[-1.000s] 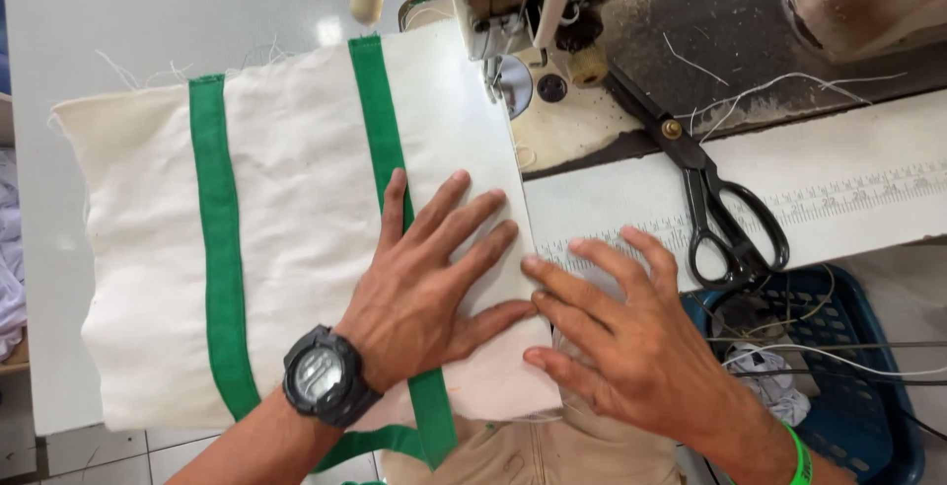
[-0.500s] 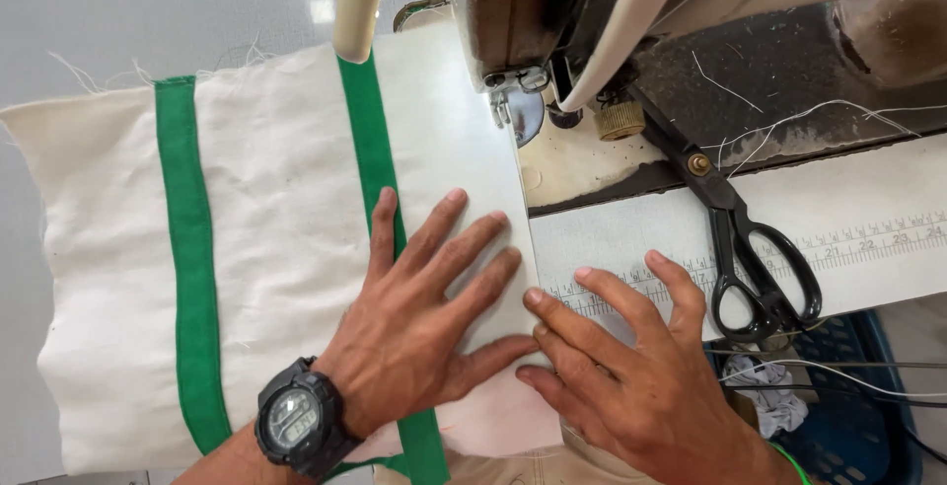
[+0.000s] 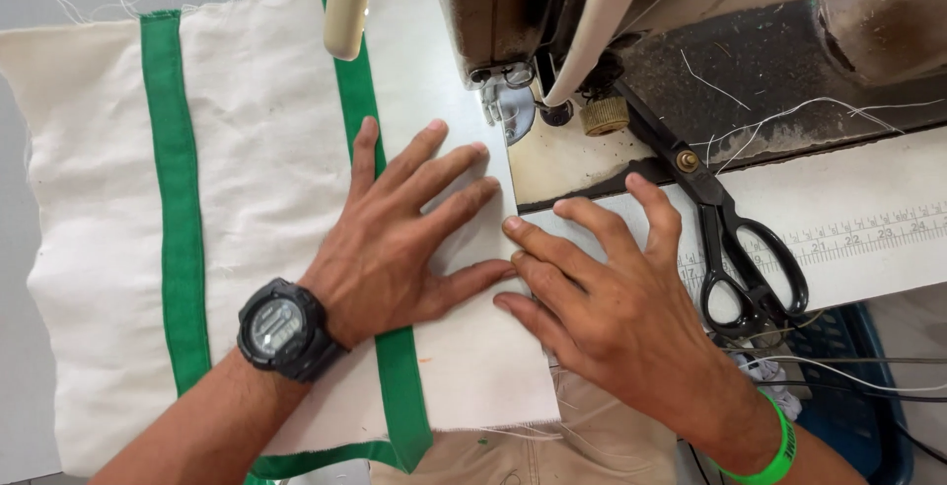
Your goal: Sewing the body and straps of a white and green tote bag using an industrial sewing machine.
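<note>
head view | looks steeply down | close above hands | single view

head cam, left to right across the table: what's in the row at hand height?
Outer green stripe → wristwatch → left hand → right hand → black scissors → printed ruler strip.

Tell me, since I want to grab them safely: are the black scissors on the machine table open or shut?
Shut. The black scissors lie flat right of the right hand, blades together in one dark line, the two handle loops side by side. No hand touches them.
</note>
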